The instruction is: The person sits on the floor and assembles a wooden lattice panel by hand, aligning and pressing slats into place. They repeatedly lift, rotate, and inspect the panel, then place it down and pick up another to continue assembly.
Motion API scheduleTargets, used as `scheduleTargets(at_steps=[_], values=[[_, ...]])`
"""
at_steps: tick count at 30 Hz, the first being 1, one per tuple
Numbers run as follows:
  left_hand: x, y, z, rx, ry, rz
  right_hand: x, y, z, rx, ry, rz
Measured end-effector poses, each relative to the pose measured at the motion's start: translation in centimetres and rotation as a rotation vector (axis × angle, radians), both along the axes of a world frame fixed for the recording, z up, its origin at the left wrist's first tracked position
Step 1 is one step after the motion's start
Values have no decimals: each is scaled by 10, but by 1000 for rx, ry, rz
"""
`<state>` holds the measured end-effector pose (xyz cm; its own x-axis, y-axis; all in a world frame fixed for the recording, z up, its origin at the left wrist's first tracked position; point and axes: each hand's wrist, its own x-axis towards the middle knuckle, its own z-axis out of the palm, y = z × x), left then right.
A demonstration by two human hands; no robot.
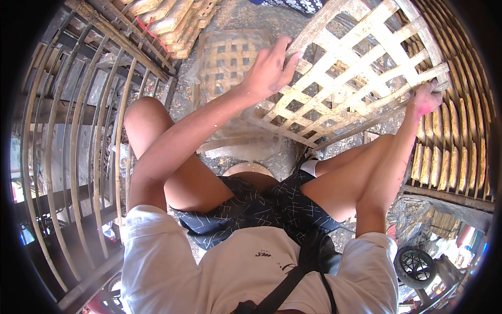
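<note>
Sits low over grey, littered ground, with knees spread wide. Has, all along the left, a tall rack of slats, bowed by the lens. Has, along the right, a shelf with row upon row of yellowish slabs. Wears a white shirt with a black strap across it. Holds up a wooden lattice tray between both hands, ahead and to the right, tilted, with its near corner low by the right foot; cannot tell whether touching the ground. Wears dark shorts with thin white lines. Faces a second lattice panel, lying ahead under clear plastic, just left of the tray. Has a stack of wavy-edged, yellowish pieces beyond it to the left. Has a dark, patterned cloth at the far edge. Has a black wheel at the lower right, well apart from the tray. Grips the tray's left rim with the left hand, curled on the wood. Clasps the near right corner with the right hand, with fingers partly hidden by the frame. Shows, smallest of all, a red string on the stack.
</note>
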<state>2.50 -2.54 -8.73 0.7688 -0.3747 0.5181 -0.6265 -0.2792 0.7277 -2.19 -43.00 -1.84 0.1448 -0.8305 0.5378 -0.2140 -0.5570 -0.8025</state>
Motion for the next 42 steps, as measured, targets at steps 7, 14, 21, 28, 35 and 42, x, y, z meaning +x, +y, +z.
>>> scheduleTargets(at_steps=[7, 14, 21, 28, 35, 42], values=[[5, -7, 6, 93, 189, 63, 3, 10, -1, -68, 75, 5], [-5, -1, 3, 120, 80, -72, 5, 2, -3, -97, 105, -39], [-4, -4, 0, 124, 57, -78, 2, -14, -10, -147, 124, -28], [-1, -4, 13, 167, 210, -66, 4, -4, -14, -38, 86, 56], [-4, 1, 6, 248, 86, -129, 7, -3, -10, -121, 156, -10], [1, 1, 6, 224, 116, -171, 5, -4, -14, -160, 149, -5]])
